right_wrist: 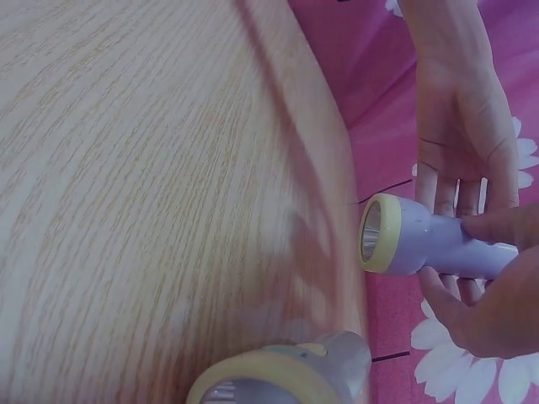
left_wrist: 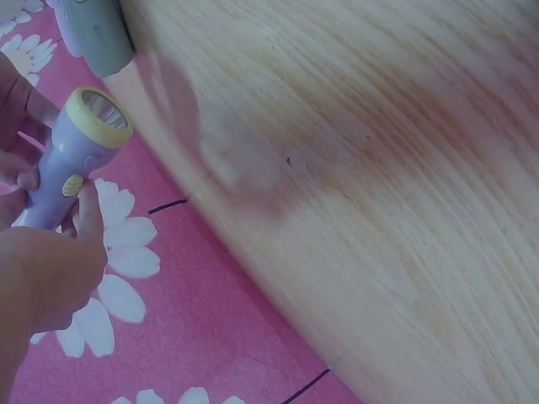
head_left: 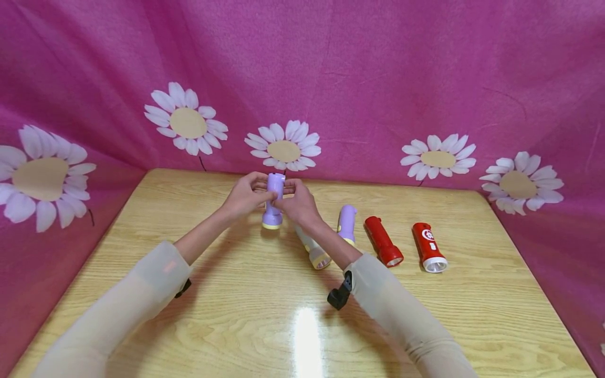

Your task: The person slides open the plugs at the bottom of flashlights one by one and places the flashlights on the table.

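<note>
Over the back of the table, a purple flashlight [head_left: 274, 202] with a pale yellow rim is held roughly upright, lens end down. My left hand [head_left: 248, 197] grips it from the left, thumb across its front. From the right, my right hand [head_left: 300, 202] holds the same flashlight with thumb and fingers. The left wrist view shows the yellow switch on the flashlight's body [left_wrist: 57, 172], close to a left fingertip. In the right wrist view its clear lens faces the table. A grey flashlight [head_left: 310, 247] with a yellow rim lies under the right forearm, partly hidden.
Right of the forearm lie a second purple flashlight [head_left: 347, 221], a red flashlight [head_left: 379, 236] and a red flashlight with a white rim [head_left: 427, 247]. The wooden table [head_left: 236, 315] meets a pink daisy-print cloth [head_left: 359, 79] at its back and sides.
</note>
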Available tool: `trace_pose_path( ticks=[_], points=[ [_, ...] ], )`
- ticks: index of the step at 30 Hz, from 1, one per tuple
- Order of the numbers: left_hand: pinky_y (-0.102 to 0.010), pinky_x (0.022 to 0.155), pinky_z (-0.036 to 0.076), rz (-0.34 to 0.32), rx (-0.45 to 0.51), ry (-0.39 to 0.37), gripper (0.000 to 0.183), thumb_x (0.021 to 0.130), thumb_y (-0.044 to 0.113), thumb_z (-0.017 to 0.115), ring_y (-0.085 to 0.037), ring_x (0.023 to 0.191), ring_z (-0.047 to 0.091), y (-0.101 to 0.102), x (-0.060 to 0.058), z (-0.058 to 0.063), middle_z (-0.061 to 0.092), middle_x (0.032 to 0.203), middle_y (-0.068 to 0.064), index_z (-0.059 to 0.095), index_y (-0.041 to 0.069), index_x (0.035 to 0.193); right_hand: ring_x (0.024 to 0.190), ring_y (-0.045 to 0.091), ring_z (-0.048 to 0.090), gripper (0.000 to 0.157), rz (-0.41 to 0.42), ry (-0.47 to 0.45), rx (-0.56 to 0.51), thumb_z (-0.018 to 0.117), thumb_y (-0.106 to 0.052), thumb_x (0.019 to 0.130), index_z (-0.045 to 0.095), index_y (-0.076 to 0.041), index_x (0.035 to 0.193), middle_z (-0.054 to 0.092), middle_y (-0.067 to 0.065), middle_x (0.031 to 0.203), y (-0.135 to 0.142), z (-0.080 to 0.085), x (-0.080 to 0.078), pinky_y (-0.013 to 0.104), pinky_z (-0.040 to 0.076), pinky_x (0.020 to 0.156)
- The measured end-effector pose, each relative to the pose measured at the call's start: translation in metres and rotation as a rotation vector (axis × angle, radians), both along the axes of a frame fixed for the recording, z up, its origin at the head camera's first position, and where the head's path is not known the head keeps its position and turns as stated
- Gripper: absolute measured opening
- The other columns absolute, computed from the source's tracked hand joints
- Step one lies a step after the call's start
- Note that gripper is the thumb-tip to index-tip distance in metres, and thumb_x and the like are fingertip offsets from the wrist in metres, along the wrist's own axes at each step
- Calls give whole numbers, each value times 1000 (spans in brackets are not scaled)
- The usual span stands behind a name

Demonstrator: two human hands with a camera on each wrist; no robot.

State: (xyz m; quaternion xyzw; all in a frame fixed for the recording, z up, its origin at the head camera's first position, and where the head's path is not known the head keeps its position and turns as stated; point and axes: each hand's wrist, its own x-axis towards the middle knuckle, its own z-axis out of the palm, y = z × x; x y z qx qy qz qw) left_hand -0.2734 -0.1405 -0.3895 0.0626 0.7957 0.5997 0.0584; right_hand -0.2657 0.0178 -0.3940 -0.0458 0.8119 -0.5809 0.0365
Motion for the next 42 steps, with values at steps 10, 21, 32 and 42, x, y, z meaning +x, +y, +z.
trace_pose_path(
  ticks=[10, 21, 32, 42],
  points=[
    [-44, 88, 56, 1, 17, 66, 46, 90, 5, 72, -37, 106, 63, -2, 6, 2, 60, 124, -24, 49, -6, 128, 103, 32, 66, 51, 49, 22, -4, 75, -1, 86, 49, 2, 130, 61, 18, 120, 1, 6, 4, 37, 56, 85],
    [-35, 88, 53, 19, 47, 88, 47, 89, 2, 73, -35, 109, 60, -2, 11, 5, 59, 123, -24, 47, -7, 127, 105, 31, 66, 51, 100, 63, 2, 73, 0, 88, 47, 2, 132, 59, 19, 125, 3, 9, 5, 36, 57, 85],
    [-42, 89, 55, 38, 31, 140, 44, 87, -1, 74, -37, 109, 61, 2, 16, 7, 60, 121, -22, 49, -4, 123, 105, 31, 66, 51, 119, 92, -6, 73, 2, 87, 47, 3, 131, 59, 19, 122, 5, 9, 6, 35, 58, 83],
    [-43, 86, 55, 52, 26, 190, 42, 86, 1, 75, -38, 108, 61, 4, 21, 7, 62, 118, -21, 50, -2, 119, 104, 32, 66, 49, 126, 163, 37, 73, 0, 86, 49, 3, 129, 60, 19, 122, 6, 9, 8, 33, 57, 81]
  ],
)
